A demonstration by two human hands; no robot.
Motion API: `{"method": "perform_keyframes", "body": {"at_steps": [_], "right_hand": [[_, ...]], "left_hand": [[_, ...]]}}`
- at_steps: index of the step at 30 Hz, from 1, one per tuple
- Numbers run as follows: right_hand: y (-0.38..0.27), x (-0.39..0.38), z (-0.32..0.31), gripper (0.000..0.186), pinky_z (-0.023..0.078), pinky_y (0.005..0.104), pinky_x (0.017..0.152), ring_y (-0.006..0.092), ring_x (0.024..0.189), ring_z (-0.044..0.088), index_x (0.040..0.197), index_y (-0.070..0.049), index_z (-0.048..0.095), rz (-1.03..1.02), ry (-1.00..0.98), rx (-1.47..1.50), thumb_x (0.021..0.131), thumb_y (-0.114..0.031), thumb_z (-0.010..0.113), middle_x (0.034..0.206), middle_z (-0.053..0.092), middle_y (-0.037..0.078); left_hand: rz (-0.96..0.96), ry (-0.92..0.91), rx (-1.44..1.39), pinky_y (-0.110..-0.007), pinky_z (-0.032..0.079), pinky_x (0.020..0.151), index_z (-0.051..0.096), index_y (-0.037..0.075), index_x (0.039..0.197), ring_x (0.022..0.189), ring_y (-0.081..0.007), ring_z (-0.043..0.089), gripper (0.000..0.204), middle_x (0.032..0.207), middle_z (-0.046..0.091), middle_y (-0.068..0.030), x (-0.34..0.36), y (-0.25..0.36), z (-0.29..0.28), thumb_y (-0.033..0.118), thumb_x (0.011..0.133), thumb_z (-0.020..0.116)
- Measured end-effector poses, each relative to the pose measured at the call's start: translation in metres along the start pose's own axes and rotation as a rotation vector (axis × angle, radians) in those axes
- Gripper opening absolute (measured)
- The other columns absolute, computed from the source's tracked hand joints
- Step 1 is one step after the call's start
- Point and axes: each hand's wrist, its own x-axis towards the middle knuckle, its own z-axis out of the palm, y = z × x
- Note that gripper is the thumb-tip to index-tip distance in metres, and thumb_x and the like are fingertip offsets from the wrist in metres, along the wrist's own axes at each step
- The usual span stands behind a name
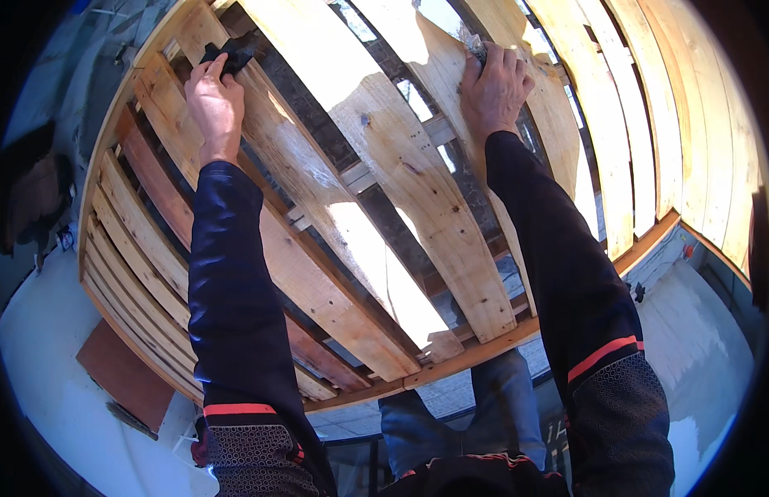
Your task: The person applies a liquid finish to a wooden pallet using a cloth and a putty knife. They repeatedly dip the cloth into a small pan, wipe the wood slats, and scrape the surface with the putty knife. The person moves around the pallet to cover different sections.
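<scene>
A slatted wooden platform (409, 166) fills most of the head view, with sunlight in bright patches across its pale and reddish boards. My left hand (219, 108) is closed on a crumpled black object (239, 58), perhaps a cloth or glove, over the slats near the upper left. My right hand (496, 95) is closed round a small crumpled silvery or clear object (473, 43) on a slat near the upper centre right. Its fingertips are partly bent out of sight, and what exactly that object is cannot be made out. Both dark sleeves reach up from the lower edge.
More pale boards (703, 141) stand at the right rim. A brown panel (123, 373) lies on the whitish surface (36, 323) at lower left. Dark items (32, 190) are at the left rim. My legs in jeans (500, 406) show below the platform's edge.
</scene>
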Motion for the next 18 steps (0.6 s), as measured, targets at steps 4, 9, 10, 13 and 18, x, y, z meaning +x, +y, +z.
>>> {"method": "perform_keyframes", "body": {"at_steps": [4,9,10,13,18], "right_hand": [[-0.001,0.001,-0.008,0.027,0.036,0.0447,0.088,0.0278,0.101,0.051,0.106,-0.008,0.06,0.047,-0.021,0.031,0.085,-0.025,0.067,0.1,0.054,0.011],[-0.006,0.005,-0.016,0.029,0.035,0.045,0.087,0.0293,0.101,0.051,0.109,-0.007,0.06,0.088,-0.059,0.105,0.086,-0.024,0.066,0.102,0.055,0.012],[-0.005,0.003,-0.016,0.028,0.035,0.045,0.087,0.0292,0.101,0.051,0.108,-0.007,0.059,0.102,-0.083,0.094,0.086,-0.024,0.066,0.102,0.055,0.012],[0.0,0.0,-0.011,0.027,0.035,0.0446,0.086,0.0288,0.1,0.051,0.106,-0.007,0.059,0.068,-0.065,0.096,0.086,-0.024,0.066,0.101,0.055,0.012],[-0.003,-0.009,-0.021,0.027,0.035,0.044,0.083,0.0294,0.097,0.052,0.104,-0.008,0.06,0.042,0.018,0.12,0.085,-0.025,0.067,0.097,0.057,0.012]], "left_hand": [[-0.111,-0.103,0.005,-0.04,0.051,0.092,0.072,0.009,0.113,0.105,-0.0312,0.063,0.034,0.111,0.066,-0.0133,-0.035,0.036,-0.013,-0.002,0.081,0.067],[-0.003,-0.112,-0.012,-0.04,0.051,0.091,0.071,0.007,0.113,0.103,-0.0318,0.06,0.036,0.112,0.064,-0.0112,-0.06,0.049,-0.024,-0.004,0.079,0.064],[-0.05,-0.151,0.014,-0.04,0.051,0.091,0.071,0.007,0.112,0.103,-0.032,0.06,0.036,0.111,0.063,-0.0112,-0.058,0.047,-0.021,-0.004,0.079,0.064],[-0.105,-0.183,0.063,-0.04,0.05,0.092,0.071,0.007,0.112,0.104,-0.0321,0.06,0.034,0.11,0.063,-0.0114,-0.056,0.045,-0.014,-0.002,0.079,0.064],[-0.021,-0.252,-0.013,-0.038,0.049,0.093,0.071,0.009,0.113,0.103,-0.0302,0.059,0.034,0.111,0.062,-0.0096,-0.128,0.091,-0.049,0.002,0.08,0.065]]}}
